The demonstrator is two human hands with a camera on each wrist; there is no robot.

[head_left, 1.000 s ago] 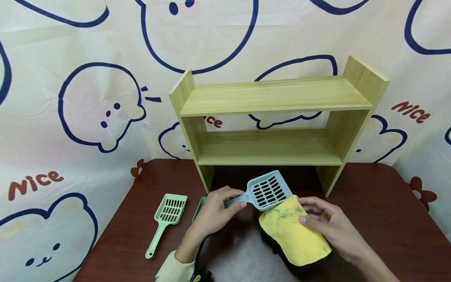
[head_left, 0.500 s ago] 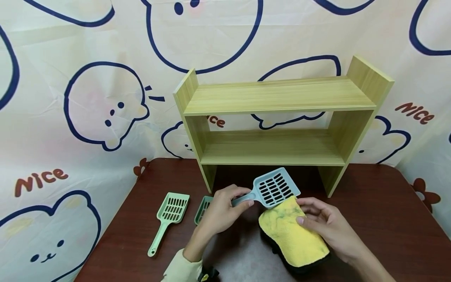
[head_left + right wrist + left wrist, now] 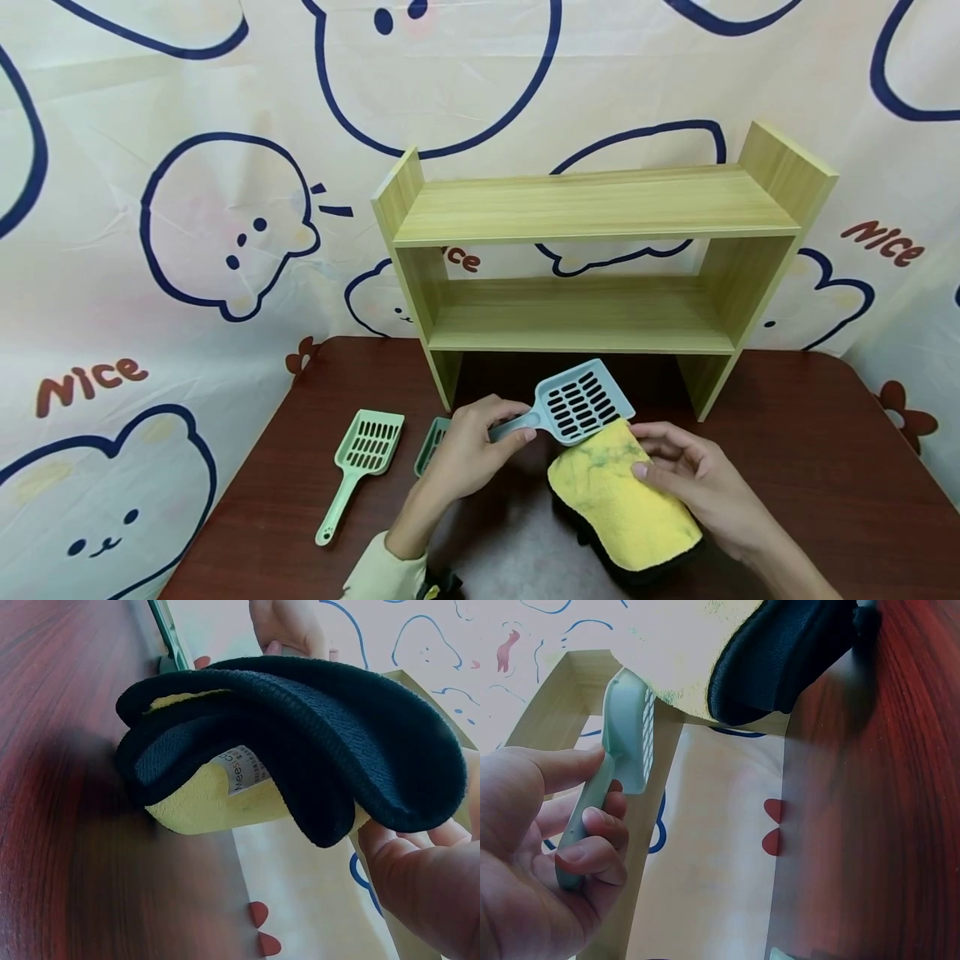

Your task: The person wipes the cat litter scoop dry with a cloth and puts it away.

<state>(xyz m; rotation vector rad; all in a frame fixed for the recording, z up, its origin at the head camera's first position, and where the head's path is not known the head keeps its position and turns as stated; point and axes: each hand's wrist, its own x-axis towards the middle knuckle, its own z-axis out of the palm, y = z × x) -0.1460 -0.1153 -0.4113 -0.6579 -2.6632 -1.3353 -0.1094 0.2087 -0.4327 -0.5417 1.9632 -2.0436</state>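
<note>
My left hand [image 3: 472, 450] grips the handle of a light blue slotted litter scoop [image 3: 542, 410], thumb along one side and fingers curled beneath. The scoop's head points up and right; in the left wrist view its slotted pan [image 3: 626, 724] stands nearly edge-on. A folded cloth [image 3: 622, 512], yellow on one face and black on the other, is held at its right edge by my right hand [image 3: 697, 483]. Its upper corner overlaps the scoop's lower edge. The right wrist view shows the cloth's black folds [image 3: 300, 727] and a white printed label [image 3: 244, 769].
A light green slotted scoop [image 3: 348, 475] lies on the dark red-brown table [image 3: 810, 467] at left. Beside it is a darker green scoop [image 3: 427, 450], partly hidden by my left hand. A pale wooden two-tier shelf [image 3: 585, 312] stands at the back, before a cartoon-print backdrop [image 3: 225, 225].
The blue scoop has shifted slightly right and then a little back along the cloth's edge. The view has swung a little left, and more of the darker green scoop now shows.
</note>
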